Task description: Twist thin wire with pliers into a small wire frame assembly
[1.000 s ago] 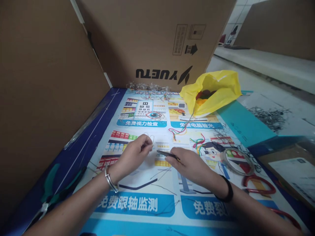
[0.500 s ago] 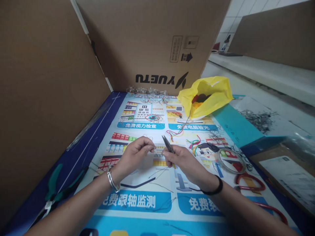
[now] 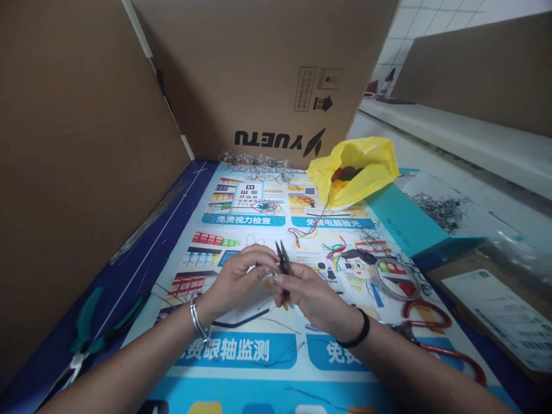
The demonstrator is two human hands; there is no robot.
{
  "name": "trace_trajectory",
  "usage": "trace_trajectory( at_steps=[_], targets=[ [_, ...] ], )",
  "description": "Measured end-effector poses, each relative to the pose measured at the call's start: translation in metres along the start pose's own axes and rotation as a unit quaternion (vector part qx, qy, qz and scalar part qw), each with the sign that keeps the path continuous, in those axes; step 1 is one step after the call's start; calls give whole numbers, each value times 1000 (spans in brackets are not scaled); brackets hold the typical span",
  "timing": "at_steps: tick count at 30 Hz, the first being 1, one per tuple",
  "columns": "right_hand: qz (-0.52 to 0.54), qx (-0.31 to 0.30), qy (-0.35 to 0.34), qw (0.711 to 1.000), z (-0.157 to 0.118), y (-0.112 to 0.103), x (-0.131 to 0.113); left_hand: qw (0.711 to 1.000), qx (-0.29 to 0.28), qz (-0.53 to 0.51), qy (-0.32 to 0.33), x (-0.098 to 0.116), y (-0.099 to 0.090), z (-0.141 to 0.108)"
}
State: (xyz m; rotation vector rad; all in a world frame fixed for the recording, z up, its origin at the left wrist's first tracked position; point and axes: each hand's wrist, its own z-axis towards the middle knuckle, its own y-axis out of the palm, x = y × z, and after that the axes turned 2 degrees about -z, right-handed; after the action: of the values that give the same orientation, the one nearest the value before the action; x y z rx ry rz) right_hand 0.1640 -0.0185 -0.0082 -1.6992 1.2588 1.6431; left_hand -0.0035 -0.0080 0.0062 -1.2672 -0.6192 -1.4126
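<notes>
"Grip by grip, what do you see?"

"Right hand: closed around small dark-tipped pliers, their points parted and aimed at the far edge. Left hand: thumb and fingertips pinched together, right beside the pliers. Whether something fine sits between them, I can't tell."

"And where are those pliers?"

"Over the middle of the bench, above a printed sheet."

"What lies toward the left edge?"

"Green-handled pliers, near the near left corner. Tangled wire runs along the far edge, by a cardboard panel marked YUETU."

"Right side?"

"Up toward the far right corner, a yellow bag gapes open, dark and orange things inside. Coloured strands lie nearer. Closer to the right edge there's a clear round container, then a red-handled tool just this side of it."
</notes>
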Motion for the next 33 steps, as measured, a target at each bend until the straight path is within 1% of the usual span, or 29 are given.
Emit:
trace_trajectory(
  at_steps=[2, 4, 7, 9, 11, 14, 16, 18, 21, 24, 25, 27, 33],
  targets=[
    [-39, 39, -19, 998, 1, -1, 1, 999, 1, -15, -39, 0, 1, 0],
    [-100, 102, -44, 989, 3, -3, 2, 994, 9, -53, -91, -2, 1, 0],
    [-207, 187, -72, 958, 5, -7, 2, 984, 16, -106, -145, -4, 4, -2],
    [-263, 205, -80, 939, 6, -8, 2, 980, 18, -112, -165, -6, 7, -2],
    [-290, 195, -83, 933, 6, -8, 2, 977, 22, -105, -183, -6, 10, -1],
    [-299, 160, -83, 937, 6, -6, 4, 979, 29, -57, -192, -6, 12, 0],
    [-297, 141, -82, 941, 6, -7, 4, 984, 33, -2, -176, -5, 11, 1],
    [-285, 127, -75, 947, 5, -8, 4, 985, 50, 57, -153, -4, 9, 1],
    [-224, 102, -37, 969, 3, -10, 3, 981, 98, 107, -130, -3, 6, 2],
    [-96, 46, 28, 994, -2, -8, 3, 980, 127, 101, -117, -5, 4, 3],
    [-66, 30, 46, 996, -3, -7, 4, 980, 131, 99, -114, -6, 3, 3],
    [-42, 10, 68, 997, -6, -5, 8, 980, 134, 103, -106, -8, 3, 3],
    [-19, 4, 90, 996, -4, -6, 16, 979, 140, 123, -79, -13, 3, 1]
  ],
)
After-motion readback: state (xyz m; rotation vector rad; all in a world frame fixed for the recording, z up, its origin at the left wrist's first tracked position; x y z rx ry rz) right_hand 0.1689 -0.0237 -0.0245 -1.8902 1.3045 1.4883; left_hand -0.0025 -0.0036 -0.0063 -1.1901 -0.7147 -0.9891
